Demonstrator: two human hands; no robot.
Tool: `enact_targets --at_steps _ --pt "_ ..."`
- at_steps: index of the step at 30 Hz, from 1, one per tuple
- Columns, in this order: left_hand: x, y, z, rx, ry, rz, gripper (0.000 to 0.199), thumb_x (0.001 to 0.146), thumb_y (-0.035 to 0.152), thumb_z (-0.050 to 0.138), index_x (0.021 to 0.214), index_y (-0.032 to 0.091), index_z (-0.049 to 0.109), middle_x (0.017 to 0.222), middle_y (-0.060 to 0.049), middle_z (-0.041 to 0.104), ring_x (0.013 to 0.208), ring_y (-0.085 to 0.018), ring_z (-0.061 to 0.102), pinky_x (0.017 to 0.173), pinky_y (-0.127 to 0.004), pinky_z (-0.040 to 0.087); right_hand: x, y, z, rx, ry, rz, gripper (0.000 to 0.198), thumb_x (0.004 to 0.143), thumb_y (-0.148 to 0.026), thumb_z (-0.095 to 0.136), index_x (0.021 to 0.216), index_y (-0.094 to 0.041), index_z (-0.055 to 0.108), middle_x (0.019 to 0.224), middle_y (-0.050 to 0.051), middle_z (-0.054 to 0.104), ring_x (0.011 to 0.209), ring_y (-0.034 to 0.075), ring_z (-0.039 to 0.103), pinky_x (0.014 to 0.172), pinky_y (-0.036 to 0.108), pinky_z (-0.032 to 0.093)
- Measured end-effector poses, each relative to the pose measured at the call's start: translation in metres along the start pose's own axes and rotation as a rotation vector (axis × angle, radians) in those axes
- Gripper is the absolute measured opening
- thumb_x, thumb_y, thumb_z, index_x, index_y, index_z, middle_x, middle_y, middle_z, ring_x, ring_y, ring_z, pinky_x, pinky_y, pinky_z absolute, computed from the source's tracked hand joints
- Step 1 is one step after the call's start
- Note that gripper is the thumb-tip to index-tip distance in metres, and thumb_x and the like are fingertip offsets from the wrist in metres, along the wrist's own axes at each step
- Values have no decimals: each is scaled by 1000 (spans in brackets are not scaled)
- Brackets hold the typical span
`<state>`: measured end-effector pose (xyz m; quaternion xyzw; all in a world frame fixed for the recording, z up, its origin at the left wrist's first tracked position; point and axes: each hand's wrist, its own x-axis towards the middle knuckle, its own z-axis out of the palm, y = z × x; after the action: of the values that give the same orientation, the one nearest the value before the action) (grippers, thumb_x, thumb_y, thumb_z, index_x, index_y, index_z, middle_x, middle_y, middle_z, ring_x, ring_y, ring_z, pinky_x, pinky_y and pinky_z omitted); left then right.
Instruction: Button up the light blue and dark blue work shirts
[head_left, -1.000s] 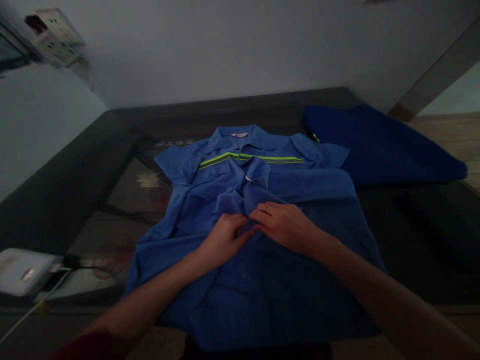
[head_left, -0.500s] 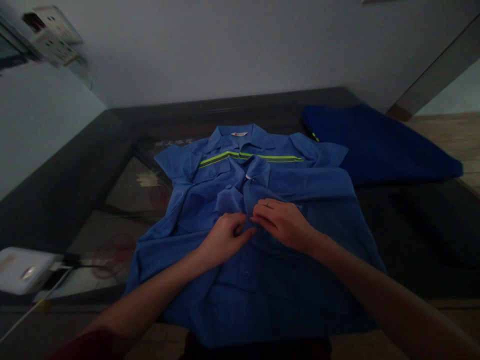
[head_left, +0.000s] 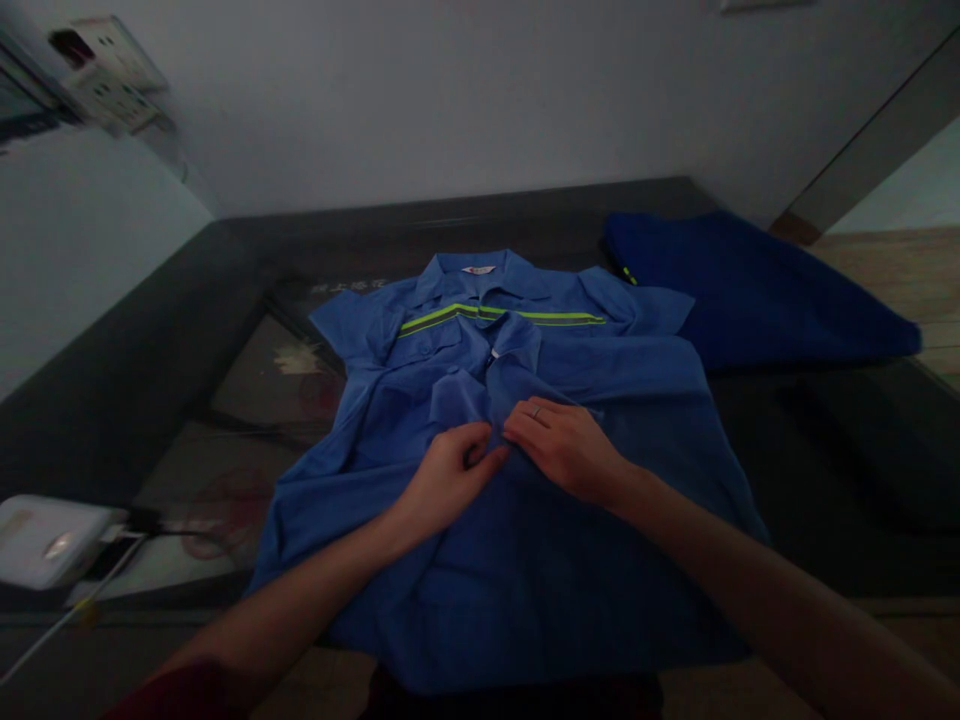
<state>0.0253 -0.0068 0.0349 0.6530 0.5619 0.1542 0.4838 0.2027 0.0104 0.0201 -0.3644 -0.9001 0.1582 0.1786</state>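
So, the blue work shirt [head_left: 510, 480] lies flat, front up, on the dark glass table [head_left: 247, 300], collar at the far side, hem hanging over the near edge toward you. Your hands meet on the front placket, approx. mid-chest, just below the neon stripe [head_left: 502, 316].

Risks, as I judge them: light is poor, so you can easily mismatch button and hole, or catch the wrong layer of cloth; the placket above your fingers is already puckered, and pulling harder would skew the front and drag the shirt toward you off the near edge. Fabric is thin and slippery-looking, so a small pinch may slip out.

Your left hand [head_left: 446, 475] is mostly closed, thumb and fingertips pinching a fold of the left front edge; a small dark gap shows inside the curl, whether a button sits in it I can't tell. Your right hand [head_left: 566, 445] lies palm down, fingers half curled and close together, tips pressing or nipping the right front edge, touching the left-hand fingertips. A ring [head_left: 535, 410] shows on one finger.

Further out: a darker blue garment [head_left: 750, 290] lies far right, just beside the shirt's right sleeve. At near left, well apart, a white device [head_left: 45, 540] w/ a cable [head_left: 75, 610] sits on the table edge. A wall socket [head_left: 105, 70] is far left, up high.
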Motion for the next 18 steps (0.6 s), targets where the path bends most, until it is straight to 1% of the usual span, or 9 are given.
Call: enact_targets --at_steps 3,6,10,14,18 --pt "0 1 -1 94 29 60 30 83 34 45 59 19 34 54 6 33 53 -11 36 56 -25 27 1 4 -3 136 -71 35 15 96 -20 41 93 -15 56 86 4 62 78 16 57 66 25 39" --pt "-1 0 -1 184 33 150 28 85 30 42 61 19 34 54 5 36 54 -11 39 61 -26 30 1 4 -5 187 -115 67 12 94 -18 43 92 -16 55 87 4 62 79 15 58 67 25 40" --pt "-2 -4 3 312 40 238 22 85 23 40 64 19 39 58 3 44 60 -13 44 67 -28 33 0 -2 -2 123 -129 73 12 92 -15 44 93 -16 55 85 5 62 80 17 57 67 26 39" --pt "-5 -7 6 425 9 311 17 87 21 39 71 19 48 66 1 54 64 -14 50 73 -31 34 -2 -10 5 51 -140 87 15 89 -11 44 96 -16 56 85 6 61 79 18 56 64 27 38" --pt "-5 -7 7 467 -1 355 20 89 23 38 74 18 51 69 -1 58 66 -15 52 75 -33 34 -1 -10 7 103 -101 119 14 91 -14 43 91 -16 57 83 5 62 78 17 57 65 26 38"
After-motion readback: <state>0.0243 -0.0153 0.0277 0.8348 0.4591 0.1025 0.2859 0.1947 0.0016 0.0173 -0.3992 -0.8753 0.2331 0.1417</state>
